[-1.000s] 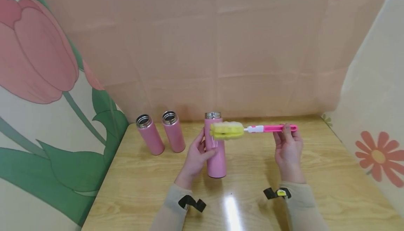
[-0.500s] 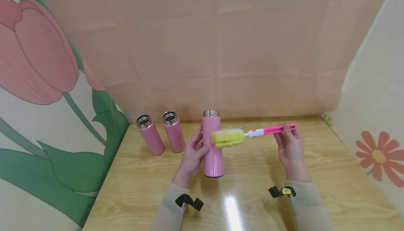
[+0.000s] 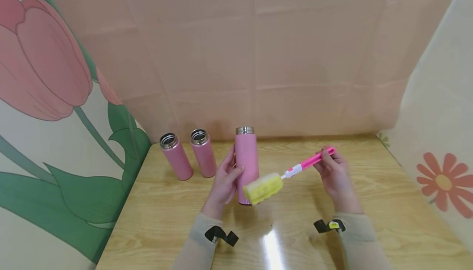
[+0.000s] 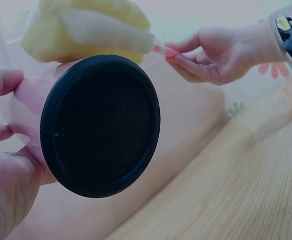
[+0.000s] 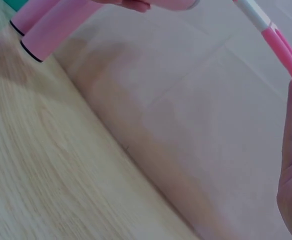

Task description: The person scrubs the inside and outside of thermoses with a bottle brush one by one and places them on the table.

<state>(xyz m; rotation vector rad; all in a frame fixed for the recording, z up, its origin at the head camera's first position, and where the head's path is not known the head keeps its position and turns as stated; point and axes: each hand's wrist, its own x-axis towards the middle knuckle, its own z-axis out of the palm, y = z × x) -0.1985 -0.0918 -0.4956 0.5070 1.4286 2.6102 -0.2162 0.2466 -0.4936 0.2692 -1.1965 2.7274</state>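
Note:
My left hand (image 3: 223, 181) grips a pink thermos bottle (image 3: 246, 151) around its body and holds it up off the table, its steel neck at the top. The black base (image 4: 100, 125) of this bottle faces the left wrist camera. With thumb and fingertips, my right hand (image 3: 335, 175) pinches the pink handle (image 3: 312, 160) of a bottle brush. Its yellow and white sponge head (image 3: 263, 188) slants down to the left, in front of the bottle's lower part in the head view. In the right wrist view the brush handle (image 5: 284, 52) shows only partly, and its sponge is out of frame.
Two more pink bottles, one at the far left (image 3: 178, 159) and another beside it (image 3: 204, 155), stand upright with open steel mouths on the wooden table (image 3: 155, 220). A pinkish cloth backdrop (image 3: 295, 56) rises behind the table. Printed flower panels flank both sides.
The brush head has swung downward along the front of the bottle, so the brush now slants more steeply. The held bottle has shifted slightly left and up.

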